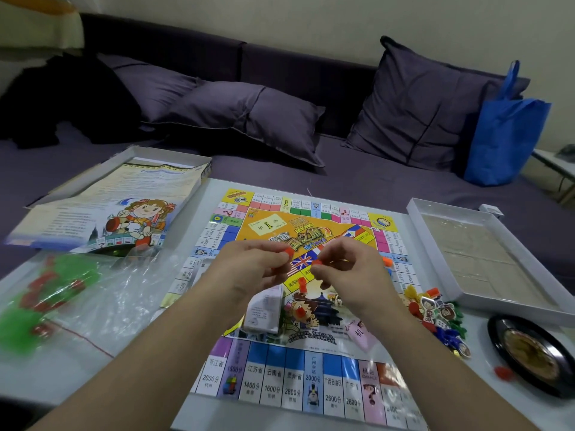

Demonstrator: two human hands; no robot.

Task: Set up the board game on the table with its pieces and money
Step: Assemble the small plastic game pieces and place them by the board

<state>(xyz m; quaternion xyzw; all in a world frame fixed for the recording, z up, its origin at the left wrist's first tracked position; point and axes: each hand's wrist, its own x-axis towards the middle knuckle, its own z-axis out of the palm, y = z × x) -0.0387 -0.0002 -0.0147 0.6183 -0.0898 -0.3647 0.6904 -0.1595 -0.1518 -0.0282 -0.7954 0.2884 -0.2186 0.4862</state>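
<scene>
Dim indoor light, wide-angle warp, soft blur at edges

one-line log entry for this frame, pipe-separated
stage: sorting pieces | left hand: pinches red piece | right hand: pinches red piece | both over board | bag: left

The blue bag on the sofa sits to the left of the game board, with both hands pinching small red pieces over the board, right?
Not quite. The head view shows the blue bag to the right of the game board, not the left. Both the left hand and right hand do pinch small red pieces over it.
</scene>
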